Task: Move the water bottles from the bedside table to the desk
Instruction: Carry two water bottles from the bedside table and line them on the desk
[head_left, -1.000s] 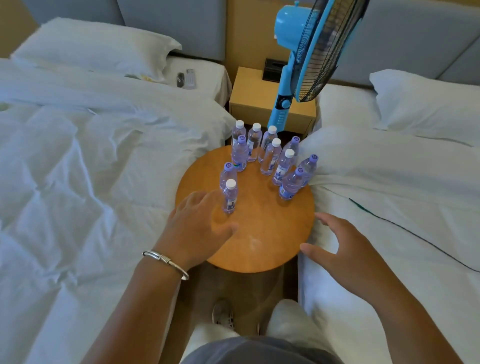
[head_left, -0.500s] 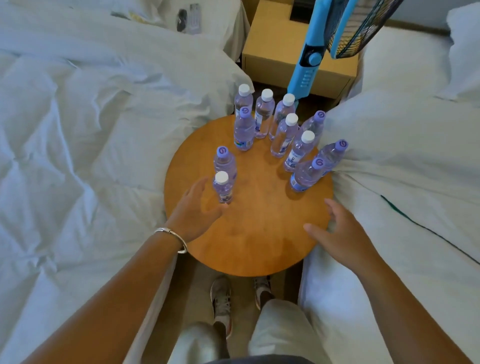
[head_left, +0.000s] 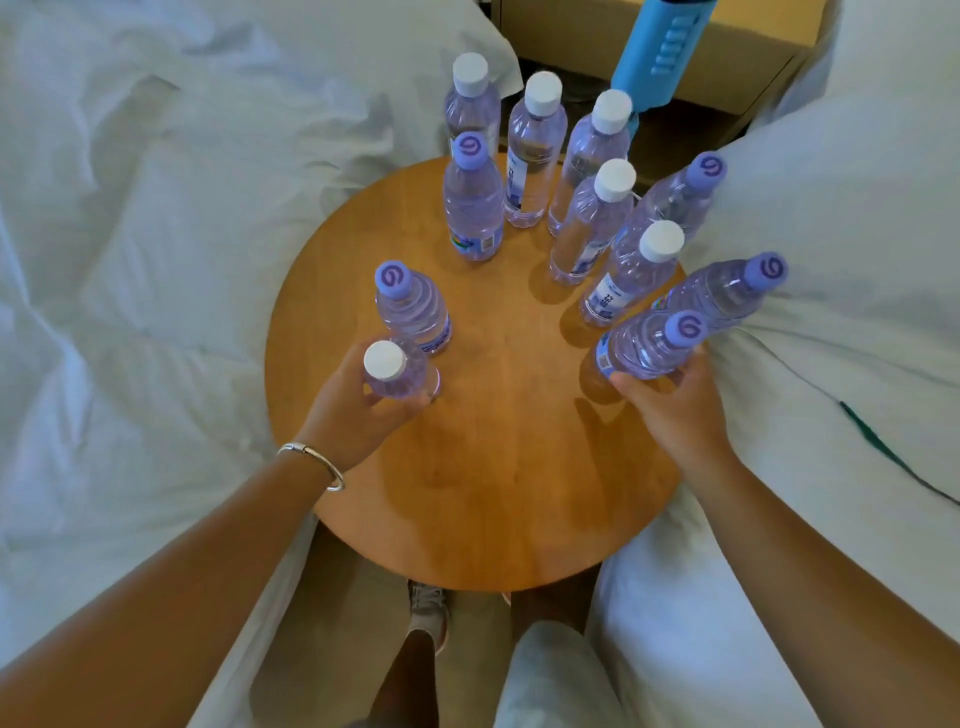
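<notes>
Ten small clear bottles, water inside tinted lilac, stand on the round wooden surface between two white beds. Five carry white caps, five carry purple caps with a swirl mark. Left hand is on the near white-capped bottle at the left edge of the surface: fingers curled round its body, gripping it, cap poking up above the thumb. That bottle stands upright, long axis vertical, base apparently on the wood. Just behind it, a purple-capped bottle stands nearly touching. Right hand wraps the purple-capped bottle at the right edge, thumb across the front, fingers round the far side, a firm hold. It looks to lean towards the right bed, though the wide lens may be doing that. Another purple cap sits right behind it against the duvet. The rest cluster at the far side, all upright. A silver bangle rides the left wrist. A blue fan pole rises beyond the surface.
</notes>
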